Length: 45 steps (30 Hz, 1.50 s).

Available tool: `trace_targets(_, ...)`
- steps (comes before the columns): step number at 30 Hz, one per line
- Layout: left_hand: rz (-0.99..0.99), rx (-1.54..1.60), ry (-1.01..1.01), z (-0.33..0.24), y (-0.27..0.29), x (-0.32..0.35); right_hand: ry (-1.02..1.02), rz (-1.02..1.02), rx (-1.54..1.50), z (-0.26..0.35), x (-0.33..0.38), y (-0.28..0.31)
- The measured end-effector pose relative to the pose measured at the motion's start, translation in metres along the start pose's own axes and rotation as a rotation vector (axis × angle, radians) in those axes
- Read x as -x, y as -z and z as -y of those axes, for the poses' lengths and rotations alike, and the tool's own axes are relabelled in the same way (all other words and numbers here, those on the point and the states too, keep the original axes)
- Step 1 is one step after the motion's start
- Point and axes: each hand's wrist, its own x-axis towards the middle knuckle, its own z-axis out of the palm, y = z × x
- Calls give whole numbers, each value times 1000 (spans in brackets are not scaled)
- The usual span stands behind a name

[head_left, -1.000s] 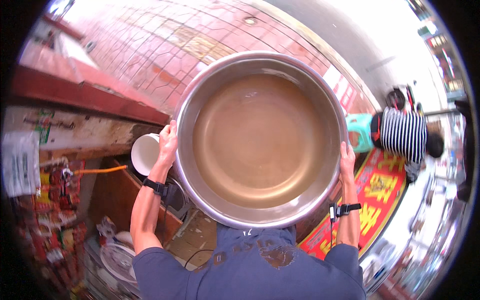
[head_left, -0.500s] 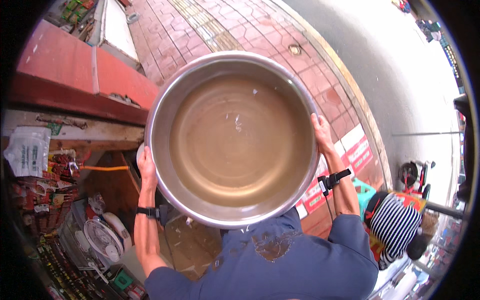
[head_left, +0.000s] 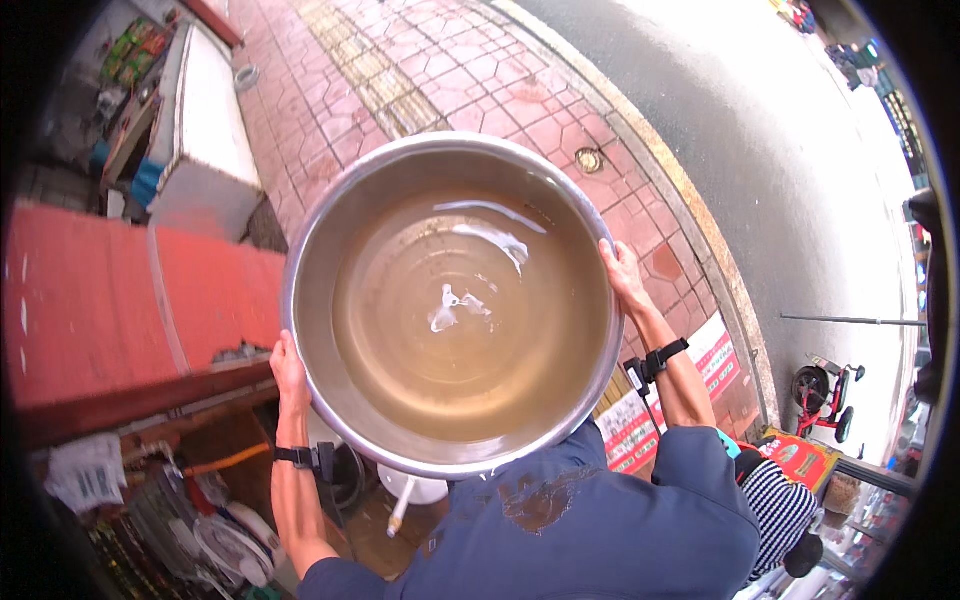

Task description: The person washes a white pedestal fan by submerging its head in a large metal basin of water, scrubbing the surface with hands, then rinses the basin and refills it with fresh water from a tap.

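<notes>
A wide, round metal basin (head_left: 318,270) is held up in front of my body, and cloudy, brownish water (head_left: 400,340) fills its lower part. White reflections show on the rippled surface. My left hand (head_left: 290,372) is closed on the basin's left rim, thumb up along the edge. Higher up on the opposite side, my right hand (head_left: 624,275) grips the right rim. The fingers under the basin are mostly hidden. Each wrist wears a black strap with a small device. Wet patches darken the front of my blue shirt.
A red counter (head_left: 90,300) and a white box-like stand (head_left: 215,130) are on the left. Red paving (head_left: 480,60) runs ahead beside the road (head_left: 720,130). At right are a red wheeled vehicle (head_left: 825,400) and a person in a striped top (head_left: 780,510). A white stool (head_left: 425,490) shows below the basin.
I have moved along with the basin; the red counter now sits lower in view and the white stand shows more. The basin is slightly lower and its water is more rippled. Both hands keep their hold.
</notes>
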Motion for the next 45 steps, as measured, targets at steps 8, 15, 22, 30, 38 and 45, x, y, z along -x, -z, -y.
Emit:
trace_targets(8,142,-25,-71,-96,-130,-190,55,-109,-52,44,-184,8)
trace_targets(15,210,29,-64,-186,-259,-330,-3,-246,-7,117,-333,25)
trace_targets(22,354,-49,-96,-280,-398,-493,-10,-397,21,167,-451,36)
trace_targets(30,542,-68,-183,-379,-574,-688,-41,-583,69,219,-600,38)
trace_targets(38,514,-89,-292,-474,-708,-857,45,-626,-31,278,-813,25)
trace_targets(45,504,-105,-198,-541,-779,-979,-154,-575,31,330,-953,5)
